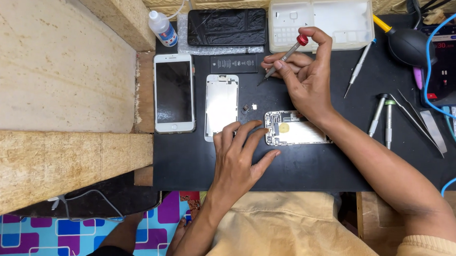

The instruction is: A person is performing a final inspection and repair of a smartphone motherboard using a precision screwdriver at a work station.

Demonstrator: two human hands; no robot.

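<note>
- A small screwdriver (286, 56) with a red cap is held in the right hand (307, 77), above the black surface (300, 166). The fingers are closed narrowly on the thin shaft, and the forefinger rests on top of the red cap.
- The left hand (239, 153) is laid flat on the surface with the fingers spread wide. Nothing is held by it; its fingertips lie just beside the opened phone body (296, 128) and the detached metal plate (221, 104).
- The screwdriver is judged to be light and stiff, with a fine tip that can slip easily. It is best taken at the shaft, with the cap under one fingertip.
- The opened phone body lies below the right wrist, with its inner parts exposed. It is judged to be fragile inside, so it should be held only by the outer edges.
- Two very small parts (249, 107) lie between the plate and the phone body; they are light and easily lost.
- A white phone (173, 92) lies at the left, well apart from both hands.
- More screwdrivers (383, 116) and tweezers (414, 117) are placed at the right.
</note>
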